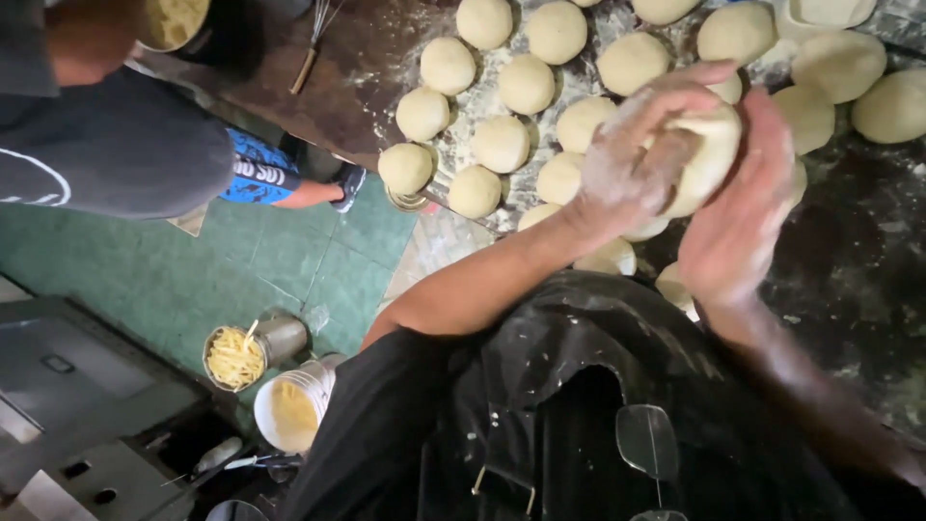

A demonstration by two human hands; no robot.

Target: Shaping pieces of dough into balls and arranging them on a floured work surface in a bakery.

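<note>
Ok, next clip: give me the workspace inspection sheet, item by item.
Surface: dark worktop, dusted with flour.
Job's things: dough ball held above the worktop; rows of dough balls laid on the flour.
Clutter: whisk at the worktop's far edge.
Grippers: left hand and right hand, both floured, cupped around the held ball.
Cables: nothing seen.
Surroundings: green tiled floor; metal can of yellow strips, white bucket; another person at left.
</note>
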